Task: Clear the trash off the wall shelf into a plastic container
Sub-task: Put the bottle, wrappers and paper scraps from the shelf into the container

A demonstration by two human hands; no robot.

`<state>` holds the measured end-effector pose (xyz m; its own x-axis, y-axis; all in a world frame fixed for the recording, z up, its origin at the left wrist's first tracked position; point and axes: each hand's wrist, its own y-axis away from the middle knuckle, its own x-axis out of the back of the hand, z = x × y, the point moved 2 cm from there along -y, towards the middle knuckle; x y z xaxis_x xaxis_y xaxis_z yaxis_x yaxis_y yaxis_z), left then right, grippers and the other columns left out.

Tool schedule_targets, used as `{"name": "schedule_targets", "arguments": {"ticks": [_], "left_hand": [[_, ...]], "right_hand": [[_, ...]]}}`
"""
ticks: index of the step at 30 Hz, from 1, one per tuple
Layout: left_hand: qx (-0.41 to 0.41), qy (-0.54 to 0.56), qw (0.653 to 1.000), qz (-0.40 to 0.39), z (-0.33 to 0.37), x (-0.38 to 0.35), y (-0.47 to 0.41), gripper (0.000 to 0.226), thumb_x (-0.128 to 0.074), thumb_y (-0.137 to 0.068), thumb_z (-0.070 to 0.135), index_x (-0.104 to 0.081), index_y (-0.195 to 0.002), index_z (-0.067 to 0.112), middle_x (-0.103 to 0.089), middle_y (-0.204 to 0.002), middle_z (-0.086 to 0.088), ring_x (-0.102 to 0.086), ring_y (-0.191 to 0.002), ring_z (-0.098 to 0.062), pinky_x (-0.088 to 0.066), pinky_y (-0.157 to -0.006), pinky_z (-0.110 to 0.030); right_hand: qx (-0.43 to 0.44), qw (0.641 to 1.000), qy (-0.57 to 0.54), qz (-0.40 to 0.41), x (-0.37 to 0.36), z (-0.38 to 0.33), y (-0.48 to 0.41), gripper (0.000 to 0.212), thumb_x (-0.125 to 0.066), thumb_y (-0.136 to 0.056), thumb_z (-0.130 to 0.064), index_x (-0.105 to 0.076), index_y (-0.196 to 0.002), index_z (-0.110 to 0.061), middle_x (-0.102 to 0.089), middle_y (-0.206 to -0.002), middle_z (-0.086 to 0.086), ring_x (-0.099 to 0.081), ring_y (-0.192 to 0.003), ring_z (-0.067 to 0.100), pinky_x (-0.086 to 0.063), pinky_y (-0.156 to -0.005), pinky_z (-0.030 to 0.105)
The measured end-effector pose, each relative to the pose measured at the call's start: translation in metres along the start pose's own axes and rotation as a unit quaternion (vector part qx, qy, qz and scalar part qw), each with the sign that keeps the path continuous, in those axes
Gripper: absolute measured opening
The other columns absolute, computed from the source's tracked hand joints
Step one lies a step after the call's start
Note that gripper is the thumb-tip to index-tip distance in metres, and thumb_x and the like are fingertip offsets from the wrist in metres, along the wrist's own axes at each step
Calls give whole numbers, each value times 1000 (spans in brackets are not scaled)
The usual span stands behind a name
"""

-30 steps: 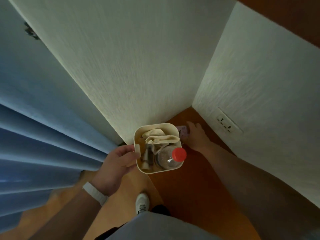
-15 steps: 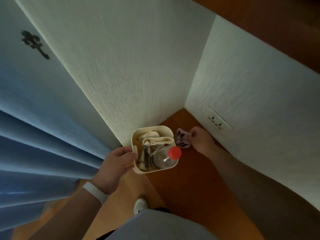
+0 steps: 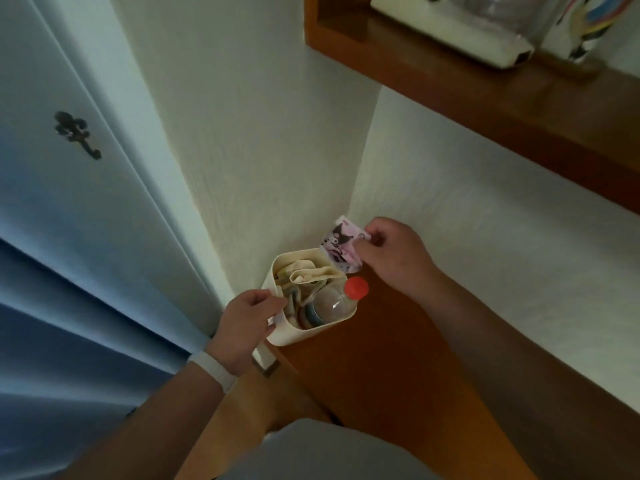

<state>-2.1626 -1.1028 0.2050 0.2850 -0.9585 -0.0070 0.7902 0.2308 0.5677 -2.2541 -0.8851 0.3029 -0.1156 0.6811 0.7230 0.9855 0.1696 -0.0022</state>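
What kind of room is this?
Probably a room in someone's home, maybe a bedroom: blue curtains hang by a papered wall corner, wooden shelves hold odds and ends, and a decorative hook sits on the wall.

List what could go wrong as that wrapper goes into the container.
1. The container already looks full: crumpled paper and a red-capped bottle reach its rim, so the pink cartoon wrapper in the right hand may sit on top and slide off.
2. The bottle's cap pokes past the rim; a nudge could tip it out.
3. The left hand grips only one edge of the container, which might tilt.
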Motion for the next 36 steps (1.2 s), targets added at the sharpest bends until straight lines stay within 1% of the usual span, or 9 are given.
{"name": "schedule_targets", "arguments": {"ticks": [4,8,15,21,24,27,29,33,36], "left_hand": [[-6,7,1000,1,3,1,0,17,-71,-92,20,-68,-107,15,-68,-105,-9,-63,-103,-24,-54,-84,-34],[-5,4,1000,4,4,5,-1,24,-73,-90,23,-68,-111,12,-68,-107,-10,-63,-102,-25,-57,-89,-40],[1,9,1000,-15,1,10,3,21,-74,-88,20,-69,-107,12,-67,-106,-12,-63,-102,-27,-54,-77,-35],[10,8,999,-30,-3,15,4,24,-74,-89,19,-67,-111,12,-68,-112,-13,-66,-108,-29,-58,-79,-35],[8,19,999,-38,-4,18,3,22,-73,-89,17,-68,-109,11,-68,-101,-10,-65,-99,-25,-57,-71,-31],[8,33,998,-58,-4,18,4,13,-70,-92,15,-69,-104,9,-68,-93,-9,-65,-97,-25,-57,-74,-32],[13,38,997,-63,-4,18,4,17,-70,-91,14,-69,-107,8,-71,-102,-13,-68,-104,-28,-59,-80,-36],[38,57,995,-73,-6,14,2,16,-69,-92,12,-69,-107,7,-72,-114,-19,-69,-110,-32,-60,-90,-44],[52,61,992,-98,-10,7,1,17,-67,-93,13,-69,-108,5,-73,-116,-20,-70,-111,-31,-58,-94,-48]], "right_hand": [[44,994,93,-39,-8,-31,24,24,-64,-88,-32,-49,-71,-22,-54,-73,-3,-57,-62,9,-43,-53,32],[116,955,269,-40,-27,-42,32,19,-55,-91,-35,-52,-79,-20,-47,-79,-4,-47,-75,15,-37,-60,31],[142,936,321,-36,-43,-37,41,33,-49,-92,-46,-63,-102,-19,-56,-98,-1,-49,-91,17,-44,-73,33],[79,978,194,-5,-29,-27,55,35,-55,-91,-52,-63,-106,-22,-53,-100,-7,-47,-91,10,-40,-74,30],[24,994,103,37,-22,-12,64,37,-55,-90,-53,-62,-112,-24,-54,-104,-11,-51,-96,8,-46,-81,29],[-38,997,34,60,-23,5,78,39,-58,-92,-46,-61,-122,-20,-58,-112,-7,-56,-102,9,-51,-88,31],[-75,996,-6,47,-26,17,89,42,-58,-94,-43,-57,-130,-21,-58,-122,-5,-56,-109,9,-51,-92,33],[-118,990,-74,-1,-36,31,104,51,-58,-93,-48,-48,-139,-28,-54,-136,-10,-54,-118,5,-46,-91,23],[-136,984,-112,-23,-45,39,114,65,-61,-82,-65,-47,-138,-34,-55,-136,-14,-56,-120,3,-50,-100,37]]}}
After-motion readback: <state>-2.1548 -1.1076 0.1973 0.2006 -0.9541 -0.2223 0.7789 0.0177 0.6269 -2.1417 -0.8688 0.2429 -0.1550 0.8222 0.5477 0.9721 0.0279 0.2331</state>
